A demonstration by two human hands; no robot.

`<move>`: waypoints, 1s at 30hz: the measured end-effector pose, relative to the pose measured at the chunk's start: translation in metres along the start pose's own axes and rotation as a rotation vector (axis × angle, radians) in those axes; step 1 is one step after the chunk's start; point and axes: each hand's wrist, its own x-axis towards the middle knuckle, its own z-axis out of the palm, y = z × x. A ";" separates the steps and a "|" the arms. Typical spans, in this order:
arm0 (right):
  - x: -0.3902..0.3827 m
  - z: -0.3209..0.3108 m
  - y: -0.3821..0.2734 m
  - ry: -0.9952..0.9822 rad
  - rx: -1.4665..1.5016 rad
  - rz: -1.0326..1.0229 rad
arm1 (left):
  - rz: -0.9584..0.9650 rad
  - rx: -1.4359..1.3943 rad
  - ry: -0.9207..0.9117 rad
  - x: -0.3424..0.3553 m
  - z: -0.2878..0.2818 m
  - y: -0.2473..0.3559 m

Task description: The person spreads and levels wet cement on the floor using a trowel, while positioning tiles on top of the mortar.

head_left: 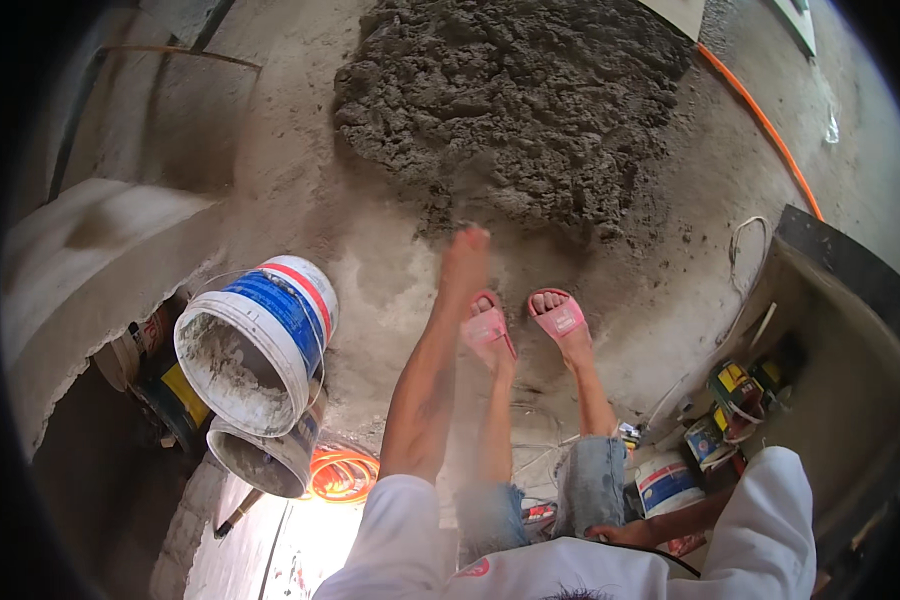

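Mortar (515,110) ahead of left hand (465,262), jeans (588,490) beside right hand (625,535); hands apart, grips unclear (left blurred). Keep sandals (558,318) clear.

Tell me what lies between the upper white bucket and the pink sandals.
In the head view, the left forearm comes between the upper white bucket and the pink sandals, above a stretch of pale, smeared floor.
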 end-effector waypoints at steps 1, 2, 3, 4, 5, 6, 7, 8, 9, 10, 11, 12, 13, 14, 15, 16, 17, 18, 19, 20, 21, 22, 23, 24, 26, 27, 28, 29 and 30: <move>0.002 -0.003 -0.003 -0.213 0.147 0.132 | 0.033 0.017 -0.097 -0.008 0.014 -0.001; 0.004 -0.005 -0.010 -0.417 0.297 0.260 | 0.073 0.037 -0.196 -0.018 0.024 0.002; 0.014 -0.013 -0.018 -0.407 0.306 0.268 | 0.091 0.016 -0.213 -0.023 0.026 -0.001; 0.023 -0.020 -0.028 -0.137 0.373 0.189 | 0.093 0.015 -0.227 -0.034 0.034 -0.003; 0.022 -0.029 -0.030 0.121 0.424 0.108 | 0.077 -0.018 -0.144 -0.044 0.046 0.001; 0.016 -0.025 -0.021 0.097 0.415 0.075 | 0.051 -0.026 -0.028 -0.046 0.041 0.002; 0.013 -0.014 -0.017 0.101 0.307 0.031 | 0.040 -0.006 0.009 -0.036 0.036 -0.005; 0.014 0.007 -0.018 0.120 0.210 -0.011 | 0.039 0.016 0.125 -0.025 0.033 -0.020; 0.017 0.021 -0.018 0.125 0.376 0.239 | 0.054 0.013 0.214 -0.017 0.031 -0.014; 0.019 0.030 -0.005 0.136 0.376 0.242 | -0.030 -0.079 0.203 -0.008 0.018 -0.014; 0.013 0.040 -0.004 0.102 0.071 0.036 | -0.125 -0.184 0.166 -0.006 0.002 -0.001; 0.026 0.044 0.001 0.067 -0.246 -0.230 | -0.163 -0.191 0.182 0.016 -0.023 -0.017; 0.028 0.045 -0.001 0.206 0.342 -0.003 | -0.199 -0.199 0.198 0.035 -0.043 -0.028; 0.015 0.052 -0.005 0.225 0.341 0.038 | -0.192 -0.223 0.160 0.042 -0.019 -0.023; 0.010 0.065 0.004 -0.011 -0.053 0.026 | -0.161 -0.181 0.095 0.047 -0.007 -0.021; 0.009 0.075 0.008 -0.252 -0.442 0.010 | -0.132 -0.134 0.032 0.047 0.002 -0.020; 0.005 0.076 -0.001 -0.249 -0.425 0.044 | -0.091 -0.018 -0.070 0.036 0.021 -0.009; 0.004 0.069 -0.008 -0.136 0.038 0.122 | -0.087 -0.032 -0.102 0.022 0.032 -0.001; 0.001 0.060 -0.014 -0.006 0.498 0.195 | -0.014 -0.059 -0.114 0.007 0.043 0.008; 0.009 0.034 -0.017 0.004 0.502 0.198 | 0.059 -0.068 -0.102 -0.003 0.041 0.012; 0.031 -0.014 -0.024 0.015 0.262 0.023 | -0.008 -0.095 -0.067 -0.003 0.037 0.001; 0.042 -0.049 -0.033 0.022 0.019 -0.130 | -0.006 -0.097 -0.070 -0.005 0.043 -0.004; 0.043 -0.063 -0.038 0.020 0.017 -0.110 | 0.011 -0.034 -0.116 -0.008 0.060 -0.003; 0.044 -0.072 -0.040 0.033 0.038 -0.159 | 0.024 0.033 -0.161 -0.013 0.072 0.002; 0.038 -0.074 -0.048 0.042 0.064 -0.208 | 0.046 0.033 -0.186 -0.034 0.103 0.022; 0.034 -0.071 -0.048 0.182 -0.019 -0.250 | 0.067 0.049 -0.192 -0.040 0.112 0.032; 0.031 -0.068 -0.046 0.322 -0.101 -0.296 | 0.062 0.052 -0.180 -0.043 0.113 0.039; 0.026 -0.062 -0.046 0.320 -0.101 -0.290 | 0.031 -0.038 -0.157 -0.046 0.118 0.047; 0.023 -0.054 -0.044 0.217 -0.145 -0.267 | -0.004 -0.115 -0.132 -0.051 0.121 0.049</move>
